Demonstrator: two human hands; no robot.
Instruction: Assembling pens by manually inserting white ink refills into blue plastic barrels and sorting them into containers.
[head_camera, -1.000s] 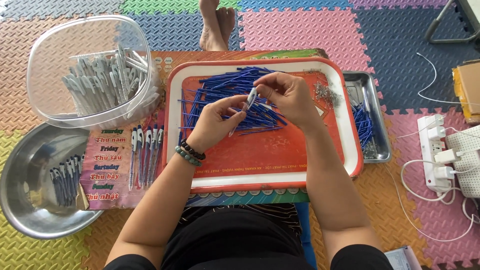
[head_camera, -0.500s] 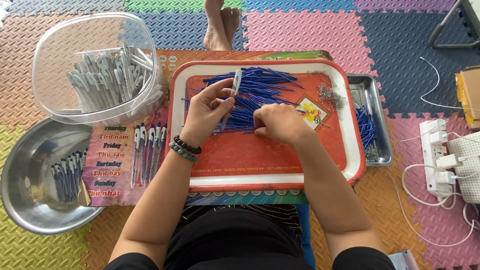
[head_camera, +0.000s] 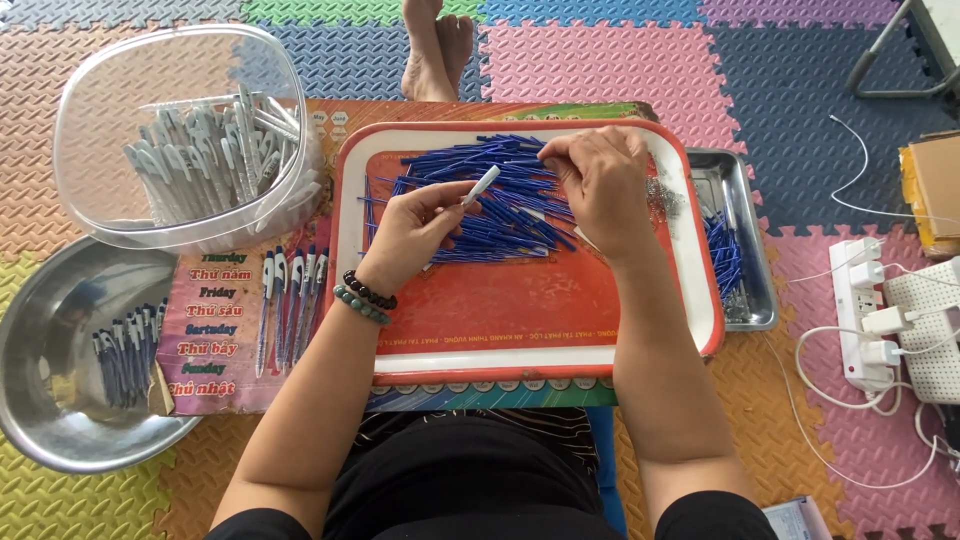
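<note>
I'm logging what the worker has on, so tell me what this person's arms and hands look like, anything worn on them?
Both arms are bare to short black sleeves. The left hand has two bead bracelets at the wrist, one dark, one greenish. The right hand shows nothing worn.

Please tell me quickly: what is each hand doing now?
Left hand: closed, holding a white pen barrel.
Right hand: fingers down on the blue refill pile; grip cannot be told.

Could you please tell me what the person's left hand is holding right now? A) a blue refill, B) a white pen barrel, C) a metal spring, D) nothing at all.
B: the left hand grips a white pen barrel raised over the pile of blue refills on the red tray, while the right hand reaches into that pile.
</note>
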